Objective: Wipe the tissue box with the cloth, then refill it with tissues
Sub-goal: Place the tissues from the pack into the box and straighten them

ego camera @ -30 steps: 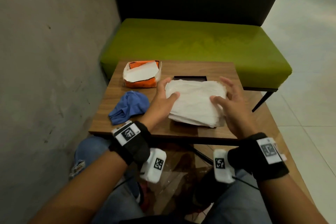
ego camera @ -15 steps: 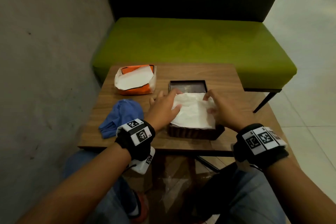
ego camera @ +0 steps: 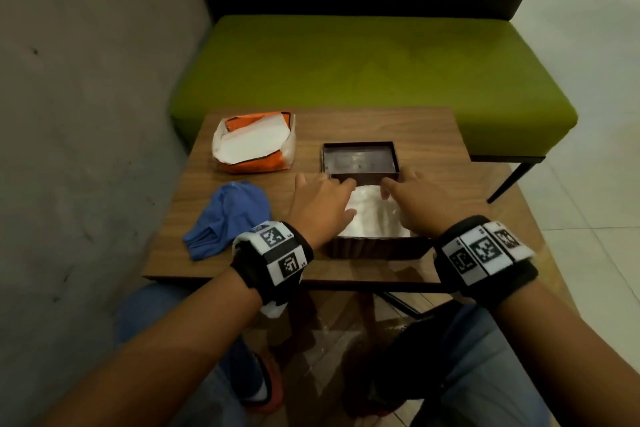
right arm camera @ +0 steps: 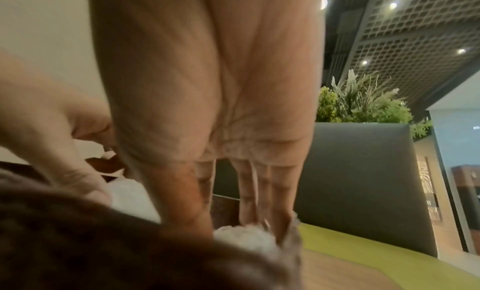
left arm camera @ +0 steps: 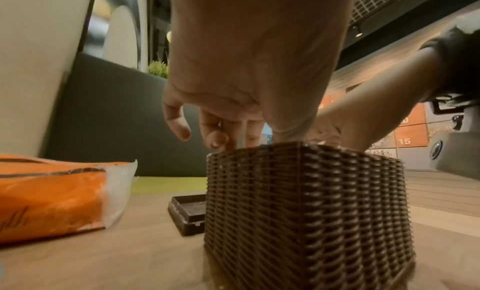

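The dark woven tissue box (ego camera: 375, 249) stands at the table's near edge with a stack of white tissues (ego camera: 372, 217) inside it. My left hand (ego camera: 332, 191) and right hand (ego camera: 398, 189) press on the stack from the left and right sides, fingers reaching down along the box's far rim. In the left wrist view the left hand (left arm camera: 223, 134) points down over the woven box (left arm camera: 306, 212). The right hand's fingers (right arm camera: 259, 202) go straight down beside the tissues (right arm camera: 244, 235). The blue cloth (ego camera: 227, 218) lies crumpled to the left of the box, apart from both hands.
The box's dark lid (ego camera: 360, 163) lies upturned just behind the box. An opened orange tissue pack (ego camera: 254, 144) sits at the back left of the wooden table (ego camera: 433, 135). A green bench (ego camera: 363, 62) stands behind, a concrete wall (ego camera: 86, 114) on the left.
The tissue stack, held above the box a second ago, has gone down into it. Both hands have followed it down and drawn closer together over the box.
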